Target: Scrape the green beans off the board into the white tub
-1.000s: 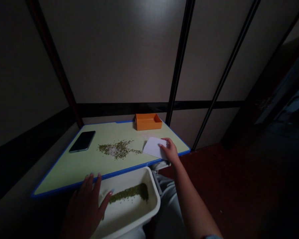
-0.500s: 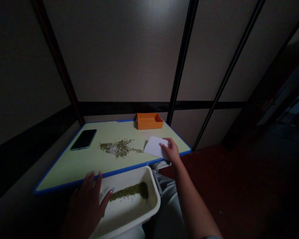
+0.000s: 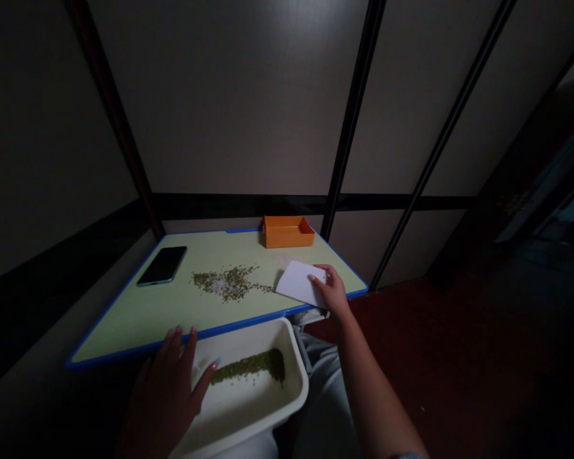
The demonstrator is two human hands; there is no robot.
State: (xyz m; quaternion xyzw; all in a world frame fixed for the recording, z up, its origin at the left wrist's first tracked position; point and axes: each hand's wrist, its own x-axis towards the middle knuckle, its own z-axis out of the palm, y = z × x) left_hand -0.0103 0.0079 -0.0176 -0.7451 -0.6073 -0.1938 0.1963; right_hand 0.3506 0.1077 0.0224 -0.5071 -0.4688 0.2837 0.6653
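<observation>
My right hand [image 3: 331, 291] holds a white card [image 3: 299, 282] by its right edge, tilted on the pale green tabletop [image 3: 172, 306] near its right front corner. To the card's left lies a scatter of small green beans mixed with white grains [image 3: 229, 281]. My left hand [image 3: 169, 382] grips the left rim of a white plastic tub [image 3: 263, 414] that sits below the table's blue front edge. A strip of green beans [image 3: 251, 366] lies inside the tub.
An orange open box [image 3: 287, 231] stands at the table's back edge. A dark phone [image 3: 162, 265] lies flat at the back left. Grey wall panels with dark frames rise behind the table. Dark reddish floor lies to the right.
The view has shifted slightly; both hands, the card and the tub stay in nearly the same places.
</observation>
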